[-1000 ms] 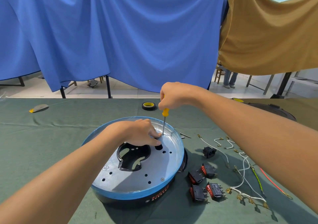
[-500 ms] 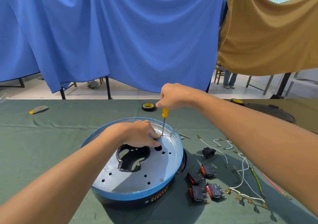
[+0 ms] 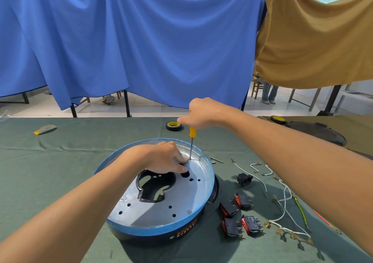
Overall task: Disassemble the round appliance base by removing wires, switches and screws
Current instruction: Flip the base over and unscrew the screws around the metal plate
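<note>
The round appliance base (image 3: 161,214) lies on the green cloth, with a silver plate, a blue rim and a black side. My right hand (image 3: 201,113) grips the yellow handle of a screwdriver (image 3: 191,141) that stands upright, its tip on the plate's far side. My left hand (image 3: 165,157) rests on the plate, fingertips right beside the tip. One screw (image 3: 189,211) sits near the front rim. Several red-and-black switches (image 3: 240,214) and loose white, green and red wires (image 3: 282,208) lie to the right.
A black socket part (image 3: 244,179) lies right of the base. A roll of black tape (image 3: 173,125) sits behind it. A dark round lid (image 3: 316,133) is at the far right, a small grey-yellow object (image 3: 45,129) at far left. Blue and tan cloths hang behind.
My right hand has shifted slightly on the screwdriver handle while the tip stays at the same spot. My left hand stays on the plate.
</note>
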### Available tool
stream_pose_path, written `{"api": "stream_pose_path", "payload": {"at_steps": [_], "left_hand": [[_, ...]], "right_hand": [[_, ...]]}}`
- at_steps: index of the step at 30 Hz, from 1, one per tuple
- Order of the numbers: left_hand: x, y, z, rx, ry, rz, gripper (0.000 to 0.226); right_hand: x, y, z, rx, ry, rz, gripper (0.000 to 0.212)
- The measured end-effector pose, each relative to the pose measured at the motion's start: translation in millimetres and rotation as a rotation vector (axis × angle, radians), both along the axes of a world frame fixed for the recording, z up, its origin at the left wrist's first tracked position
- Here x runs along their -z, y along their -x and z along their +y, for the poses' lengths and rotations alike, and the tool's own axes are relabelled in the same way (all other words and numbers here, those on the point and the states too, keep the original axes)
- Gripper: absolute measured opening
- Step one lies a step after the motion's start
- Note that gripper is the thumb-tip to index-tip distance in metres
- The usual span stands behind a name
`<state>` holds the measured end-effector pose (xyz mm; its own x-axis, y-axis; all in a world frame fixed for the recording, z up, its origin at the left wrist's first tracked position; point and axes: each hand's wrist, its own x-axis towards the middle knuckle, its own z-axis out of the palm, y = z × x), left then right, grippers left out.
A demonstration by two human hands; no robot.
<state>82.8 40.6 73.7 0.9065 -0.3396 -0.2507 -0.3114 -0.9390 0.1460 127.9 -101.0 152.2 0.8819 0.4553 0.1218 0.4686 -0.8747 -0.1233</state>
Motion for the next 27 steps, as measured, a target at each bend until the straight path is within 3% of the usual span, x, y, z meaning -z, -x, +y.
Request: {"api": "stream_pose_path", "payload": {"at_steps": [6,27], "left_hand": [[0.3,-0.3,0.1,0.004,-0.007,-0.001,0.048],[-3.9,3.8,-2.3,0.010,-0.018,0.007,0.048]], "right_hand": [[0.8,-0.3,-0.4,0.028,-0.019,0.004,0.032],[1.3,-0.8,-0.6,0.025,-0.031,0.025,0.038]]}}
